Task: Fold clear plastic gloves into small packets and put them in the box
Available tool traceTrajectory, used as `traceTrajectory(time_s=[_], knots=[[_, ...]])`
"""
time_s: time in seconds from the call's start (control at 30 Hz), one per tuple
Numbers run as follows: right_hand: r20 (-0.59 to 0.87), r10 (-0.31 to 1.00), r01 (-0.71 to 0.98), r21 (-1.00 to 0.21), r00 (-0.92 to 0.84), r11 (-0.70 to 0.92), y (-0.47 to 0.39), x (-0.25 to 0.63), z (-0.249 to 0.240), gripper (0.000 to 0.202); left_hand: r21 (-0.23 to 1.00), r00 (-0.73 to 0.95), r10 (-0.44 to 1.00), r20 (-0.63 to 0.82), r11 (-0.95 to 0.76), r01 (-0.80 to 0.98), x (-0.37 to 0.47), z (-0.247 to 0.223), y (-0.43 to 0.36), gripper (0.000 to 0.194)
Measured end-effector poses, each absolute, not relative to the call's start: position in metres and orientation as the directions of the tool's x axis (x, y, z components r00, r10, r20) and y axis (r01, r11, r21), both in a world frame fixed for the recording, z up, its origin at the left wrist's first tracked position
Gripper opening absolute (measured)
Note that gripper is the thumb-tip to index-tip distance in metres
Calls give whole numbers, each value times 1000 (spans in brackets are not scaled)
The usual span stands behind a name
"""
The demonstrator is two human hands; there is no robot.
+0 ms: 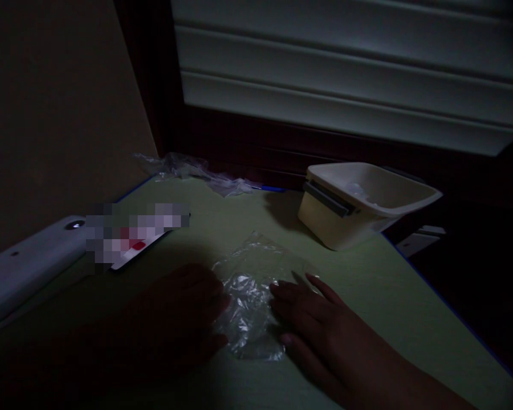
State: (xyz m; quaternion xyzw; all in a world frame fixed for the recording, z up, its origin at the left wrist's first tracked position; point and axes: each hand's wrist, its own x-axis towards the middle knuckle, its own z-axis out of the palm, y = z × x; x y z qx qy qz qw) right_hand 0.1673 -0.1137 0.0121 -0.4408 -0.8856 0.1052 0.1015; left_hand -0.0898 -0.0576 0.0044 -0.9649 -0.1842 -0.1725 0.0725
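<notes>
Bag of clear plastic lies creased on the green table, between both hands, its long axis seemingly pointing away from the person. Right hand, fingers extended loosely, rests at its right side; left hand meets the left edge, its grip too dark to tell.

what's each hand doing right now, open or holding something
Left hand: at the left edge of the clear, crinkled plastic film; too dark to tell whether it grips.
Right hand: open, at the film's right side.
</notes>
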Motion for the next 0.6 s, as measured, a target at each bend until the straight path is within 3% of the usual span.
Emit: traceTrajectory(time_s=[0.17,0.33,0.6], knots=[[143,813,754,-311,-565,579,-110,175,12,30,-70,840,340,423,-912,405,-99,-8,-52,30],[264,749,712,-235,-608,662,-105,180,-6,44,1,867,336,367,-932,361,-98,-12,-50,33],[222,726,680,-256,-651,688,-98,186,-19,46,51,892,238,383,-970,236,-97,-4,-58,31]])
